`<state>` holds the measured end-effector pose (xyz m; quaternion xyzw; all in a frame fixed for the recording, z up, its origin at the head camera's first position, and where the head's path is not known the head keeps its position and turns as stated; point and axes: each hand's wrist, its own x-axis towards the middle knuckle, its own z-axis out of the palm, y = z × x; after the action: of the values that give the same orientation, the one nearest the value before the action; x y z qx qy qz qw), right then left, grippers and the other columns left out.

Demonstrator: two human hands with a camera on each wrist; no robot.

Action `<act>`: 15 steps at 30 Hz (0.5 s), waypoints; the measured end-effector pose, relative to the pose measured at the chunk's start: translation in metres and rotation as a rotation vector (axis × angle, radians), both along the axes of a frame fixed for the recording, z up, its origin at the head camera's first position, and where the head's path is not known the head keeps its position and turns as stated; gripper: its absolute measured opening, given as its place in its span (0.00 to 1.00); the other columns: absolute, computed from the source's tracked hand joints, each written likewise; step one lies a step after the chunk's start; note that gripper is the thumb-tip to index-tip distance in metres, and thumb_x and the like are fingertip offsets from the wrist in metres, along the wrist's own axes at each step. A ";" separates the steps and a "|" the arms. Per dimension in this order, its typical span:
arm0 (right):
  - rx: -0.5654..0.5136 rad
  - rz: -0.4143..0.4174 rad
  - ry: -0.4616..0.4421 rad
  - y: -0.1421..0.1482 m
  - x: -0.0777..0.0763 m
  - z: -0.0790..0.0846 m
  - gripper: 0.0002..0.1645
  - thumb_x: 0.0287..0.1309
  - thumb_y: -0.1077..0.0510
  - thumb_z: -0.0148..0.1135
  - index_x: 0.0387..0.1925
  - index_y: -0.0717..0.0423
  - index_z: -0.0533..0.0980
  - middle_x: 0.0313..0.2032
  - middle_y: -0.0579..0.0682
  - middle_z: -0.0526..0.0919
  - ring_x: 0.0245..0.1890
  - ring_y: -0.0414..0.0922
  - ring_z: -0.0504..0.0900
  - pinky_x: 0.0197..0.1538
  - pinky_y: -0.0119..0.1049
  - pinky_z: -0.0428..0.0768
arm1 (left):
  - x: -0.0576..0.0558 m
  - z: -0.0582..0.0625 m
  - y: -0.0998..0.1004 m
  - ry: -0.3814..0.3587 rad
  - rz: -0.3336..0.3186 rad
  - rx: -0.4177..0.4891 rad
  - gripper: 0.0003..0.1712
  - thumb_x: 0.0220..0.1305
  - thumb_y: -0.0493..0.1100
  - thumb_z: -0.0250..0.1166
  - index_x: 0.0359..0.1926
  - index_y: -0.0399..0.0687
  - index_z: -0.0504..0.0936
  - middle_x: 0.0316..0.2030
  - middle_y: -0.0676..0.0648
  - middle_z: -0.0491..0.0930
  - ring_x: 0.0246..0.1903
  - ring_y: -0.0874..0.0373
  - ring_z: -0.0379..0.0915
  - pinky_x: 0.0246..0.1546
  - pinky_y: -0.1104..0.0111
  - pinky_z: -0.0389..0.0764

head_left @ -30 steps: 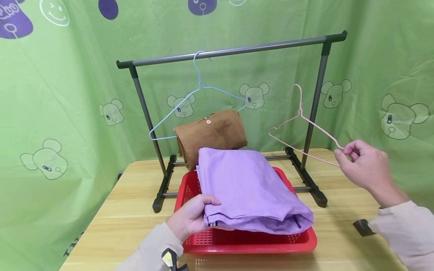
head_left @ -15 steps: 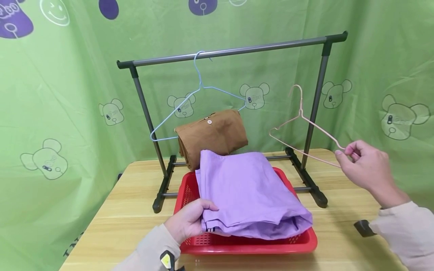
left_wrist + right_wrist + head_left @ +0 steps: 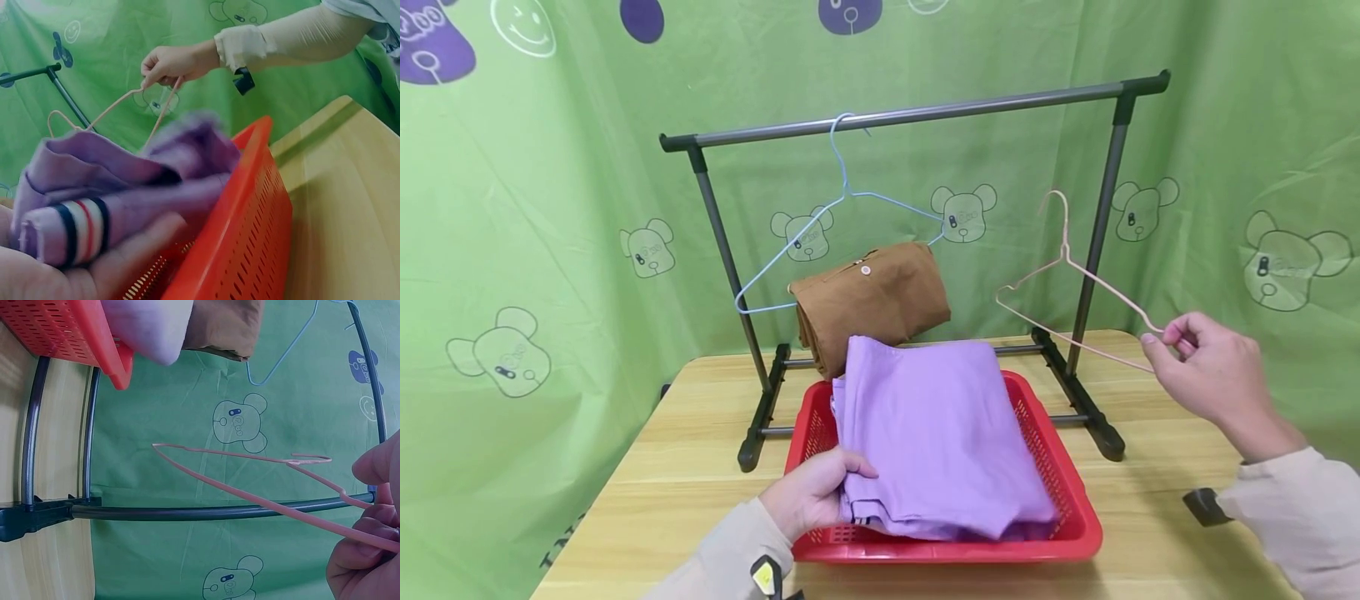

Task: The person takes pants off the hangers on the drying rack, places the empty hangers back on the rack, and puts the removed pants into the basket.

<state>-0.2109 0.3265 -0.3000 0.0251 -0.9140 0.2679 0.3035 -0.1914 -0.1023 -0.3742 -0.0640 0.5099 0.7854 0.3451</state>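
My left hand [image 3: 816, 492] grips the near left corner of a folded purple garment [image 3: 940, 433], thumb on top. The garment lies low over the red basket [image 3: 955, 552]. A dark, white and red striped band [image 3: 87, 230] shows at its edge in the left wrist view. Off to the right, my right hand [image 3: 1217, 375] pinches one end of a pink wire hanger [image 3: 1065, 250], held upright in the air with its hook up. The hanger carries nothing. Behind the purple garment, a folded brown garment [image 3: 872, 304] with a button hangs over the bar of a blue hanger [image 3: 846, 190].
The blue hanger hooks over the top rail of a dark metal rack [image 3: 970, 109]. Rack and basket stand on a wooden table [image 3: 670, 467], the basket in front between the rack's feet. A green printed curtain [image 3: 550, 233] surrounds the table.
My left hand has moved down and slightly left, lowering the purple garment toward the basket; its right side has drawn leftward. The right hand and pink hanger have stayed in place.
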 end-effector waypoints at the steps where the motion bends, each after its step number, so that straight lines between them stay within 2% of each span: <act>1: 0.000 0.000 0.000 0.000 0.000 0.000 0.14 0.62 0.52 0.60 0.29 0.58 0.71 0.21 0.51 0.71 0.20 0.46 0.65 0.26 0.39 0.61 | 0.000 -0.002 0.000 0.006 0.001 -0.012 0.12 0.59 0.30 0.47 0.45 0.30 0.62 0.39 0.37 0.74 0.39 0.49 0.79 0.56 0.50 0.73; 7: 0.002 -0.001 -0.006 0.001 0.000 -0.001 0.14 0.62 0.52 0.60 0.29 0.58 0.71 0.21 0.51 0.71 0.20 0.46 0.65 0.27 0.39 0.61 | -0.002 -0.010 -0.003 0.033 0.016 -0.073 0.12 0.58 0.29 0.48 0.44 0.29 0.63 0.40 0.37 0.74 0.41 0.48 0.77 0.56 0.51 0.74; 11: 0.002 -0.002 -0.005 0.001 0.000 -0.001 0.14 0.62 0.52 0.60 0.29 0.58 0.71 0.21 0.52 0.71 0.20 0.46 0.65 0.27 0.39 0.61 | -0.007 -0.011 -0.005 0.096 0.014 -0.155 0.13 0.59 0.32 0.52 0.45 0.32 0.64 0.41 0.40 0.73 0.41 0.50 0.75 0.53 0.57 0.76; 15: 0.005 0.001 -0.012 0.001 0.000 -0.001 0.14 0.62 0.52 0.60 0.30 0.58 0.71 0.22 0.51 0.71 0.21 0.46 0.65 0.27 0.39 0.61 | -0.016 -0.010 -0.007 0.164 0.029 -0.253 0.18 0.63 0.38 0.56 0.50 0.33 0.64 0.47 0.39 0.71 0.46 0.49 0.72 0.55 0.56 0.72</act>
<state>-0.2109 0.3279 -0.3007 0.0246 -0.9165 0.2660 0.2977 -0.2072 -0.1092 -0.3843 -0.0499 0.6305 0.7222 0.2801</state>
